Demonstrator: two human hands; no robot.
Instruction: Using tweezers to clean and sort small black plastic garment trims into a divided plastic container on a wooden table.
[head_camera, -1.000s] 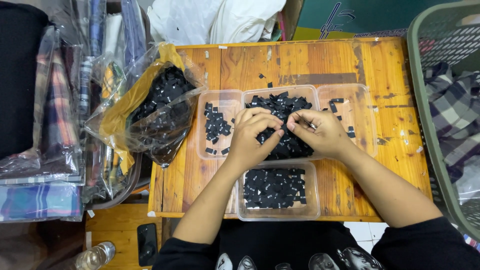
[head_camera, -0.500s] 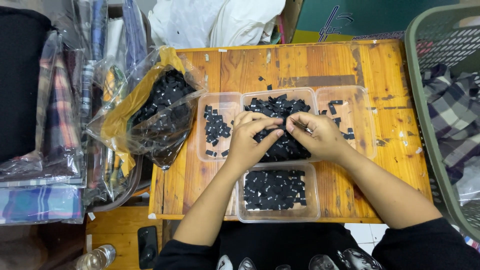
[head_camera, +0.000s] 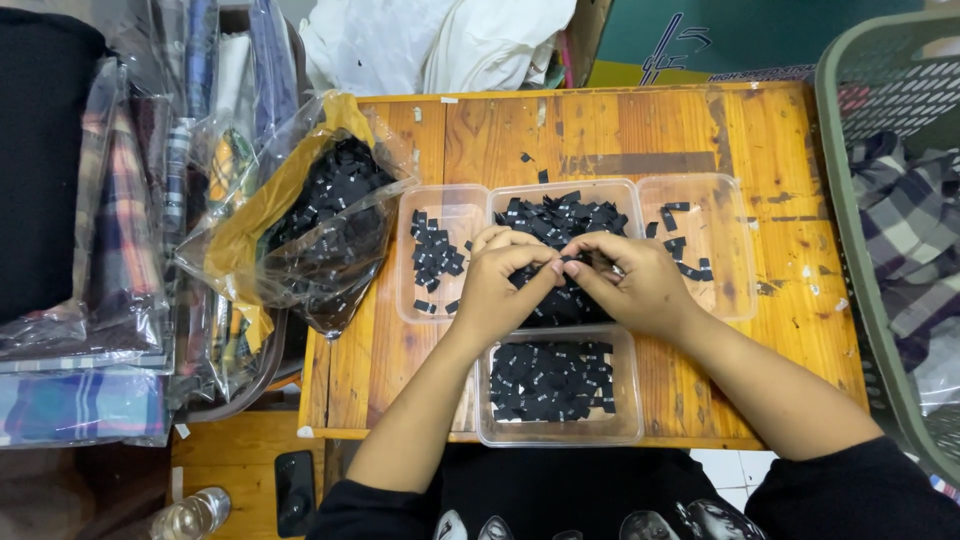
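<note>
Sorting is judged to be in hand: one small black label is pinched between the closed fingertips of left hand and right hand at frame centre, above the middle tray, and careful separating is needed next.

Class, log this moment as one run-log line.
left hand: pinching black label | right hand: pinching same label | under hands: middle tray of labels
</note>
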